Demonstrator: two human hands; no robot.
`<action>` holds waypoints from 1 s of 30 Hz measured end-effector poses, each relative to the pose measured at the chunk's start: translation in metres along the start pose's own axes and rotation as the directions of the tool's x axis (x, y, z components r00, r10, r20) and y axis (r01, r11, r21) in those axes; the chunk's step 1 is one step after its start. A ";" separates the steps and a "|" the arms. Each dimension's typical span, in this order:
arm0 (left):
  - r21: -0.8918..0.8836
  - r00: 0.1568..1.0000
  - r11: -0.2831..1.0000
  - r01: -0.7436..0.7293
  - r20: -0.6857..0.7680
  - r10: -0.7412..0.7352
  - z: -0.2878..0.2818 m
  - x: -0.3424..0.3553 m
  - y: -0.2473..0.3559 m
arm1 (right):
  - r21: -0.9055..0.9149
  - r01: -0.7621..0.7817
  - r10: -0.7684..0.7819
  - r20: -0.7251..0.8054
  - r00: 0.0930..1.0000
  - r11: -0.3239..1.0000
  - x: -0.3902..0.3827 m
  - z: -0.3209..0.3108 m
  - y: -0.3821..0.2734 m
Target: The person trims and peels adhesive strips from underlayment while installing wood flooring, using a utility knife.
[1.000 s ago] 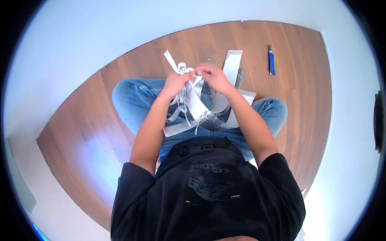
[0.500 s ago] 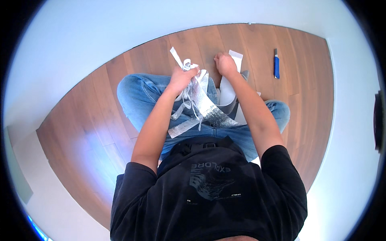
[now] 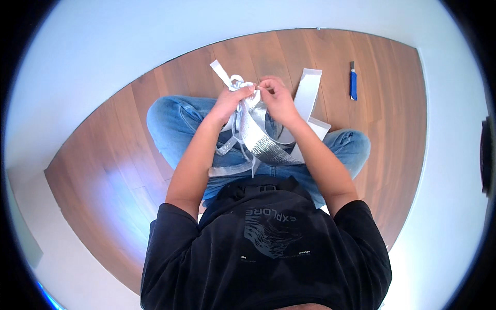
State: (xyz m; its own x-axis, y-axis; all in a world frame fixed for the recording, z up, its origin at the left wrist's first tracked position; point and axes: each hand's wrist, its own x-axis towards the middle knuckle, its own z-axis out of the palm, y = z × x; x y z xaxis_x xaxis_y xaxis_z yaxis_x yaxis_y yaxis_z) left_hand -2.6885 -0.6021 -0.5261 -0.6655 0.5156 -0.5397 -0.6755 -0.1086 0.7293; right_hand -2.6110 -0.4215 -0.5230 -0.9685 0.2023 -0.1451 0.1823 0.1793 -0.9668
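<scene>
Silver foil strips (image 3: 261, 142) are pinched over the lap by left hand (image 3: 230, 101) and right hand (image 3: 276, 98), fingers closed; the fingertip grip is obscured by bunched material. Blue utility knife (image 3: 353, 82) lies on the wooden floor (image 3: 103, 170), well apart.

I see silvery strips (image 3: 261, 142) with a foil-like sheen and fine ribbed texture, crumpled where held. White flat pieces (image 3: 308, 90) look matt, paper or foam-like; can't tell which. Floor (image 3: 392, 129): smooth wood planks, satin gloss. Blue cutter (image 3: 353, 82): plastic-looking body. Jeans (image 3: 175, 124): blue denim. Shirt (image 3: 268, 253): matt black cloth
</scene>
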 end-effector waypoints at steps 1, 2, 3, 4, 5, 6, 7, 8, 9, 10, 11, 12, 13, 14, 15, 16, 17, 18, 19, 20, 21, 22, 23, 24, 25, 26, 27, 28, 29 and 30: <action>0.018 1.000 1.000 0.004 0.016 -0.004 0.001 -0.002 0.000 | -0.011 -0.067 0.066 -0.043 0.997 0.998 -0.001 0.005 -0.006; -0.031 1.000 0.999 0.007 -0.007 -0.007 0.002 -0.003 0.001 | -0.191 0.117 -0.130 -0.054 0.990 0.975 -0.002 0.009 -0.011; -0.092 1.000 0.996 -0.008 -0.022 0.006 0.003 -0.005 0.001 | -0.358 0.299 -0.343 -0.065 0.937 0.885 -0.003 0.012 -0.015; -0.029 0.998 0.998 -0.048 -0.031 0.047 0.004 -0.005 0.001 | -0.295 0.292 -0.316 -0.038 0.948 0.910 -0.003 0.010 -0.018; -0.015 0.999 0.999 -0.029 -0.044 0.028 0.004 -0.006 0.001 | -0.309 0.281 -0.303 -0.024 0.953 0.909 -0.003 0.007 -0.021; 0.014 0.997 0.997 -0.073 -0.023 0.073 0.005 -0.007 0.001 | -0.383 0.336 -0.344 0.048 0.938 0.861 -0.003 0.002 -0.025; 0.048 0.994 0.994 -0.100 -0.028 0.101 0.005 -0.007 0.001 | -0.454 0.395 -0.370 0.146 0.917 0.799 -0.003 -0.004 -0.028; 0.040 0.993 0.992 -0.118 0.004 0.118 0.005 -0.007 0.001 | -0.454 0.390 -0.378 0.123 0.918 0.801 -0.004 -0.012 -0.031; 0.059 0.986 0.984 -0.166 -0.002 0.166 0.004 -0.007 0.001 | -0.298 0.310 -0.269 0.171 0.948 0.903 -0.006 -0.023 -0.035; 0.070 0.972 0.970 -0.235 0.018 0.234 0.004 -0.007 0.001 | -0.130 0.221 -0.186 0.237 0.954 0.967 -0.009 -0.035 -0.040; 0.076 0.977 0.974 -0.214 -0.010 0.215 0.003 -0.008 0.003 | -0.142 0.202 -0.165 0.239 0.957 0.969 -0.015 -0.044 -0.045; 0.022 0.977 0.978 -0.209 -0.042 0.210 0.002 -0.009 0.005 | -0.060 0.107 -0.096 0.169 0.981 0.992 -0.023 -0.054 -0.050; -0.033 0.971 0.977 -0.212 -0.121 0.207 0.000 -0.012 0.007 | 0.018 -0.010 0.008 0.100 0.995 1.000 -0.028 -0.061 -0.057; -0.025 0.949 0.953 -0.301 -0.105 0.297 0.000 -0.014 0.010 | 0.036 0.024 -0.028 0.124 0.992 0.999 -0.039 -0.069 -0.061; -0.024 0.952 0.955 -0.296 -0.085 0.293 -0.002 -0.017 0.014 | 0.018 -0.002 -0.004 0.319 0.948 1.000 -0.060 -0.072 -0.068; -0.128 0.950 0.949 -0.288 -0.164 0.266 -0.002 -0.021 0.018 | 0.018 0.005 -0.013 0.500 0.866 1.000 -0.081 -0.074 -0.073; -0.229 0.933 0.916 -0.328 -0.230 0.277 -0.004 -0.026 0.025 | -0.221 0.146 0.019 0.607 0.794 0.964 -0.096 -0.069 -0.076; -0.280 0.931 0.904 -0.323 -0.268 0.249 -0.005 -0.034 0.030 | -0.276 0.164 0.059 0.652 0.756 0.947 -0.115 -0.061 -0.076; -0.242 0.922 0.910 -0.337 -0.279 0.268 -0.006 -0.041 0.037 | -0.351 0.144 0.153 0.694 0.703 0.925 -0.120 -0.063 -0.074; -0.225 0.902 0.895 -0.384 -0.297 0.312 -0.006 -0.048 0.043 | -0.235 -0.093 0.216 0.581 0.785 0.968 -0.131 -0.058 -0.069; -0.278 0.893 0.851 -0.446 -0.204 0.401 -0.003 -0.055 0.048 | -0.541 0.107 0.247 0.539 0.805 0.834 -0.127 -0.068 -0.062; -0.390 0.916 0.829 -0.400 -0.182 0.357 0.001 -0.061 0.053 | -0.577 -0.114 0.352 0.320 0.880 0.809 -0.122 -0.075 -0.055; -0.293 0.902 0.859 -0.421 -0.232 0.363 0.005 -0.070 0.056 | -0.438 -0.196 0.293 0.165 0.942 0.877 -0.116 -0.083 -0.048; -0.364 0.940 0.867 -0.340 -0.103 0.326 0.015 -0.076 0.056 | -0.367 -0.265 0.266 -0.047 0.963 0.892 -0.110 -0.095 -0.037; -0.297 0.931 0.899 -0.323 0.070 0.358 0.026 -0.082 0.055 | -0.388 -0.051 0.012 -0.104 0.995 0.920 -0.099 -0.107 -0.030; -0.171 0.942 0.944 -0.284 0.132 0.307 0.040 -0.086 0.051 | -0.465 0.071 -0.162 -0.158 0.974 0.882 -0.086 -0.117 -0.028; -0.012 0.906 0.936 -0.351 0.250 0.343 0.053 -0.092 0.047 | -0.544 0.122 -0.203 -0.091 0.975 0.830 -0.078 -0.124 -0.031; 0.063 0.916 0.946 -0.318 0.278 0.289 0.068 -0.099 0.039 | -0.442 0.127 -0.163 -0.044 0.986 0.888 -0.070 -0.128 -0.037; 0.113 0.911 0.944 -0.309 0.321 0.260 0.080 -0.105 0.032 | -0.338 0.123 -0.138 -0.019 0.990 0.933 -0.066 -0.125 -0.046; 0.095 0.896 0.926 -0.364 0.308 0.321 0.096 -0.109 0.026 | -0.269 0.063 -0.081 -0.057 0.995 0.961 -0.066 -0.121 -0.055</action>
State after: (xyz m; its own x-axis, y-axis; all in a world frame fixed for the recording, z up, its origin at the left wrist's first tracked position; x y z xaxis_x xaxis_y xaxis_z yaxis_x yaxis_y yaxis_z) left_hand -2.6030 -0.5798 -0.4079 -0.7150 0.6887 -0.1200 -0.3530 -0.2075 0.9123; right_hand -2.5364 -0.3288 -0.4344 -0.9688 0.2417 -0.0543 0.1601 0.4437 -0.8817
